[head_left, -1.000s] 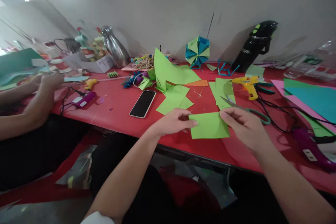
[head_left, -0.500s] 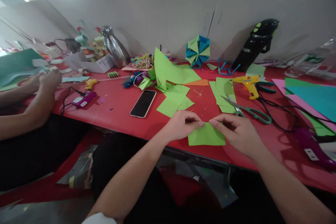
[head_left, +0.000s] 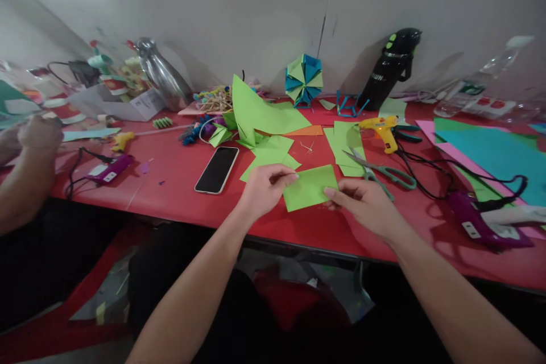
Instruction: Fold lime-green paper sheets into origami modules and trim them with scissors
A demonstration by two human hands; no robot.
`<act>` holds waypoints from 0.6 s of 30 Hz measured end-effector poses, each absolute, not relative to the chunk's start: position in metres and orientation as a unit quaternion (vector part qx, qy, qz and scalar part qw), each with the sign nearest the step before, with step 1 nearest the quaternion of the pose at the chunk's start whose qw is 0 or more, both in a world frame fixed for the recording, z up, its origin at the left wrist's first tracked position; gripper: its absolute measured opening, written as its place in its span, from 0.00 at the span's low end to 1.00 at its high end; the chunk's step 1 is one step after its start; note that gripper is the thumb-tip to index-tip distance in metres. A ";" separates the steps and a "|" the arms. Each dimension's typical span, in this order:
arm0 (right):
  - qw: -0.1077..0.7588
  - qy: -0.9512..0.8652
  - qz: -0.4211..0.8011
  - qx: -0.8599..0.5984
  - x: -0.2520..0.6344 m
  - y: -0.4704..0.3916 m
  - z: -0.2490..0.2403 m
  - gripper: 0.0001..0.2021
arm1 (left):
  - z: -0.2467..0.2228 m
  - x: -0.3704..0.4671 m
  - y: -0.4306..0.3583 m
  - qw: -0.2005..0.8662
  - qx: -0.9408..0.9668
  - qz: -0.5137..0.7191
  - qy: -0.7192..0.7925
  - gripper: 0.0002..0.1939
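Observation:
Between my two hands is a small rectangular piece of light green paper [head_left: 310, 189], held slightly tilted near the table's front edge. My left hand [head_left: 267, 186] pinches its left side between thumb and fingers. At the right side, my right hand [head_left: 362, 200] grips the paper with the thumb on top and the fingers partly hidden beneath. More green paper sheets [head_left: 269, 151] lie just beyond my left hand. Past my right hand are scissors [head_left: 384, 172] with green handles, resting partly on other green paper strips [head_left: 347, 142].
A phone [head_left: 217, 170] lies left of my hands. A yellow glue gun [head_left: 384, 131] and a purple power strip [head_left: 482, 222] with black cables are on the right. At the back stand a folded-paper ball [head_left: 304, 79] and a black bottle [head_left: 390, 71]. A co-worker's hands [head_left: 40, 133] are at far left.
The green paper has been lifted and turned, and now shows a flat face. My right hand has shifted from its top edge to its right side. The camera view has swung right.

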State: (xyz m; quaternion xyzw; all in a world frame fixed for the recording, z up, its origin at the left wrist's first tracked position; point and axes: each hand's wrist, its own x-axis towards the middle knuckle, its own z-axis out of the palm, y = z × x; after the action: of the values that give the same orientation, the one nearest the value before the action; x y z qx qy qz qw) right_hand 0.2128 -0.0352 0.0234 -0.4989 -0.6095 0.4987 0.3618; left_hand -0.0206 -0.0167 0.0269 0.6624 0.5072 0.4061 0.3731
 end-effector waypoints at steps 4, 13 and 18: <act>0.443 -0.547 0.473 -0.530 0.212 -0.034 0.020 0.18 | 0.024 -0.016 -0.016 0.541 0.548 0.435 0.467 0.18; 0.508 -0.400 0.589 -0.485 0.194 -0.038 -0.001 0.16 | 0.014 0.009 -0.028 0.593 0.481 0.477 0.435 0.19; 0.509 -0.433 0.564 -0.485 0.186 -0.043 -0.001 0.17 | 0.019 0.014 -0.031 0.618 0.487 0.441 0.431 0.21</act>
State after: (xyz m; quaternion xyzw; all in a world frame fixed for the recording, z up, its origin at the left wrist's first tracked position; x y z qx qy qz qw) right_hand 0.1862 -0.0428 -0.0011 -0.4853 -0.4326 0.5639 0.5093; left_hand 0.0140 -0.0306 0.0192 0.4875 0.4308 0.4408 0.6185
